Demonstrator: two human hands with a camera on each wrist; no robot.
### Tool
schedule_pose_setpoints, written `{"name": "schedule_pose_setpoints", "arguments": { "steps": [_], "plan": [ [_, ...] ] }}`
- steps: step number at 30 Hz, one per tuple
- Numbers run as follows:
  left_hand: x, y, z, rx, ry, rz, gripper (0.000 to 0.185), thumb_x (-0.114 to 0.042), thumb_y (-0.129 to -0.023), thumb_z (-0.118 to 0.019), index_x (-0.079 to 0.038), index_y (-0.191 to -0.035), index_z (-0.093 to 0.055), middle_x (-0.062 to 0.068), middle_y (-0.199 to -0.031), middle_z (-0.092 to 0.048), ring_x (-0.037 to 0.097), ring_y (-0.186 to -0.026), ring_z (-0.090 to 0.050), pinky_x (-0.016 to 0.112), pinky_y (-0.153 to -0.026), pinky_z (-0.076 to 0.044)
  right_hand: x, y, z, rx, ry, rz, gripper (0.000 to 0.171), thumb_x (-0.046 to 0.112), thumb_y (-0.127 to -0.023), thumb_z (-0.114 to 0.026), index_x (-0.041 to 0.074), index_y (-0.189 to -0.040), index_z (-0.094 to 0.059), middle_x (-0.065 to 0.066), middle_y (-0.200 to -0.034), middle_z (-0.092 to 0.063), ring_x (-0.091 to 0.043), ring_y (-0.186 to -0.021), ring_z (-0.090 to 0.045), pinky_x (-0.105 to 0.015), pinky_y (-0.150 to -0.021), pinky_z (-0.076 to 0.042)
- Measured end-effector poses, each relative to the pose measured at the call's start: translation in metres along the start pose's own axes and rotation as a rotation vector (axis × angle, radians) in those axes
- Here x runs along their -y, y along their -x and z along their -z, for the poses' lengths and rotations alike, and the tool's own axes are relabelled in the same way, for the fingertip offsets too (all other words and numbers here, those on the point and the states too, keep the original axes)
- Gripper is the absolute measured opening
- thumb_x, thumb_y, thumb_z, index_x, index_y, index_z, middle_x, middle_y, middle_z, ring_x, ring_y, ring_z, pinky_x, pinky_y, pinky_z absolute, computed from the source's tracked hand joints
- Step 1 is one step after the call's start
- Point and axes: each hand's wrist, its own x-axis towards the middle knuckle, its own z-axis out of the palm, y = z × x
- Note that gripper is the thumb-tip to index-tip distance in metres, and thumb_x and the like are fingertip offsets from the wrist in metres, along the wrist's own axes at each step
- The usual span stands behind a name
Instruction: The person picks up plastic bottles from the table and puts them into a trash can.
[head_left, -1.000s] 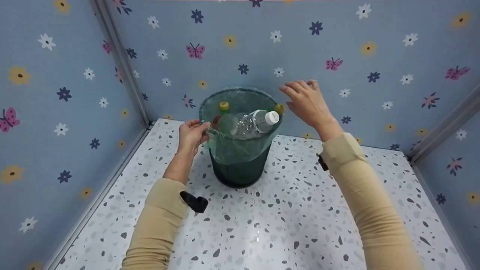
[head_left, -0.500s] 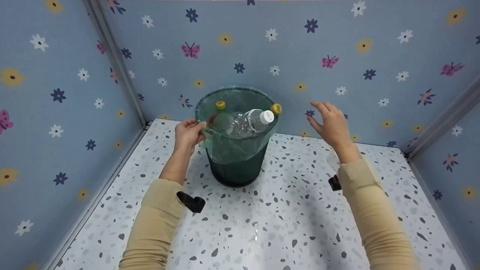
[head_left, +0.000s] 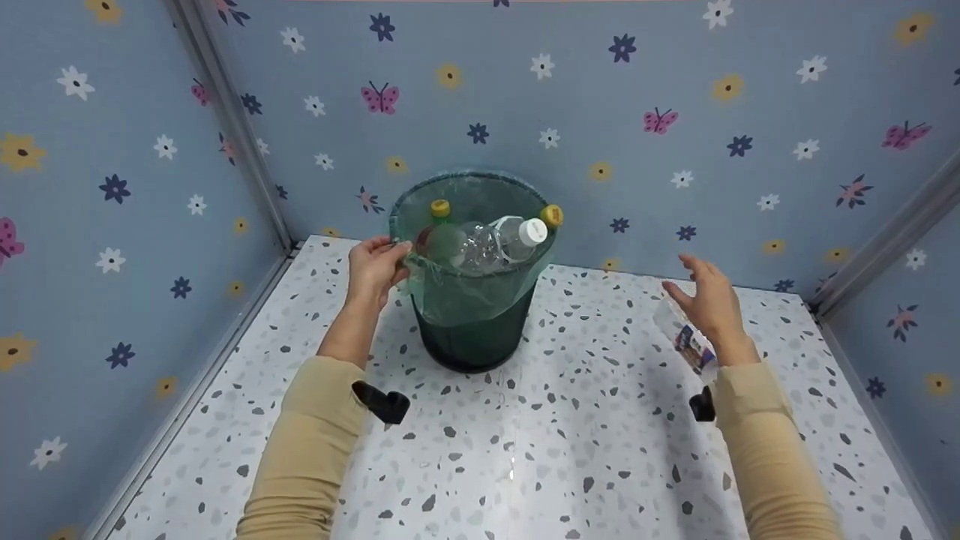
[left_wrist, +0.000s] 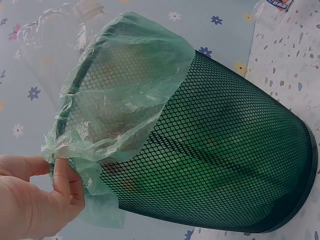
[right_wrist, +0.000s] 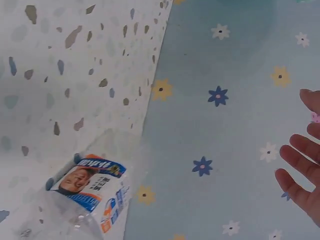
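Observation:
A dark mesh wastebasket (head_left: 476,346) with a thin green bin liner (head_left: 465,300) folded over its rim stands against the back wall. My left hand (head_left: 369,274) pinches the liner at the left side of the rim; in the left wrist view the thumb and fingers close on the gathered liner (left_wrist: 75,162). Inside lie a clear plastic bottle (head_left: 487,246) with a white cap (head_left: 533,232) and bottles with yellow caps (head_left: 440,208). My right hand (head_left: 709,304), fingers apart and holding nothing, is over a clear plastic bottle (right_wrist: 92,192) with a printed label on the floor.
White speckled floor (head_left: 585,450) spreads in front of the wastebasket. Flower-printed walls (head_left: 585,97) rise behind it and on both sides, with grey metal strips (head_left: 240,135) at the corners.
My right hand has moved from beside the basket's rim rightward and down toward the labelled bottle on the floor, which has come into view. My left hand keeps hold of the liner.

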Motion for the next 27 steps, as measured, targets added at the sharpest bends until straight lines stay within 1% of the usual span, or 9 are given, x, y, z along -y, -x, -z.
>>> {"name": "schedule_pose_setpoints", "arguments": {
  "steps": [4, 7, 10, 13, 17, 20, 24, 27],
  "plan": [
    [0.001, -0.001, 0.000, 0.001, -0.001, 0.000, 0.041, -0.010, -0.088, -0.054, 0.000, -0.124, -0.038, 0.006, -0.101, -0.046, 0.012, -0.083, -0.050, 0.023, -0.067, -0.046, -0.020, 0.014, -0.003, 0.054, -0.002, -0.082, 0.054, 0.020, -0.085, -0.061, -0.006, -0.127, -0.040, -0.028, -0.121, -0.042, -0.043, -0.107, -0.042, -0.055, -0.086, -0.033],
    [0.001, -0.001, 0.000, -0.002, -0.004, -0.001, 0.041, -0.010, -0.088, -0.054, 0.000, -0.125, -0.038, 0.007, -0.105, -0.046, 0.015, -0.089, -0.051, 0.026, -0.072, -0.046, -0.036, 0.025, -0.005, 0.090, 0.005, -0.145, 0.058, 0.020, -0.084, -0.063, -0.007, -0.128, -0.037, -0.031, -0.125, -0.036, -0.045, -0.112, -0.035, -0.056, -0.090, -0.029],
    [0.001, -0.001, 0.000, -0.005, -0.003, -0.003, 0.041, -0.010, -0.088, -0.054, 0.000, -0.124, -0.038, 0.009, -0.107, -0.047, 0.017, -0.094, -0.051, 0.028, -0.076, -0.046, -0.052, 0.035, -0.007, 0.137, 0.005, -0.218, 0.064, 0.022, -0.083, -0.063, -0.009, -0.130, -0.032, -0.034, -0.127, -0.031, -0.048, -0.115, -0.030, -0.058, -0.091, -0.026],
    [0.000, 0.000, 0.000, -0.005, -0.001, -0.005, 0.040, -0.010, -0.088, -0.054, 0.000, -0.124, -0.039, 0.009, -0.105, -0.047, 0.016, -0.090, -0.051, 0.026, -0.074, -0.047, -0.066, 0.045, -0.008, 0.190, 0.012, -0.294, 0.070, 0.025, -0.083, -0.063, -0.010, -0.131, -0.028, -0.036, -0.128, -0.027, -0.049, -0.115, -0.027, -0.060, -0.090, -0.025],
    [0.000, 0.001, 0.001, 0.001, 0.011, -0.007, 0.042, -0.009, -0.088, -0.054, 0.000, -0.125, -0.037, 0.006, -0.099, -0.045, 0.012, -0.077, -0.048, 0.022, -0.062, -0.045, -0.081, 0.054, -0.012, 0.261, 0.022, -0.401, 0.075, 0.027, -0.082, -0.063, -0.011, -0.133, -0.023, -0.037, -0.129, -0.023, -0.050, -0.116, -0.025, -0.062, -0.090, -0.021],
    [0.000, 0.001, 0.001, -0.002, 0.017, -0.006, 0.041, -0.009, -0.088, -0.054, 0.000, -0.124, -0.037, 0.005, -0.098, -0.044, 0.012, -0.073, -0.046, 0.021, -0.058, -0.043, -0.088, 0.060, -0.015, 0.310, 0.035, -0.483, 0.079, 0.028, -0.081, -0.064, -0.011, -0.134, -0.019, -0.037, -0.129, -0.021, -0.050, -0.116, -0.025, -0.062, -0.091, -0.020],
    [-0.001, 0.001, 0.000, -0.017, 0.006, 0.003, 0.039, -0.009, -0.088, -0.055, 0.000, -0.122, -0.040, 0.006, -0.099, -0.046, 0.013, -0.077, -0.049, 0.022, -0.062, -0.045, -0.096, 0.068, -0.019, 0.361, 0.038, -0.579, 0.088, 0.032, -0.078, -0.066, -0.010, -0.135, -0.014, -0.037, -0.130, -0.018, -0.051, -0.116, -0.022, -0.065, -0.089, -0.019],
    [-0.001, 0.001, -0.001, -0.026, 0.000, 0.012, 0.038, -0.009, -0.088, -0.055, 0.000, -0.121, -0.041, 0.007, -0.101, -0.047, 0.014, -0.080, -0.049, 0.024, -0.066, -0.045, -0.100, 0.075, -0.023, 0.375, 0.043, -0.607, 0.092, 0.032, -0.077, -0.068, -0.011, -0.135, -0.012, -0.038, -0.130, -0.016, -0.052, -0.118, -0.020, -0.066, -0.088, -0.019]
  ]
}}
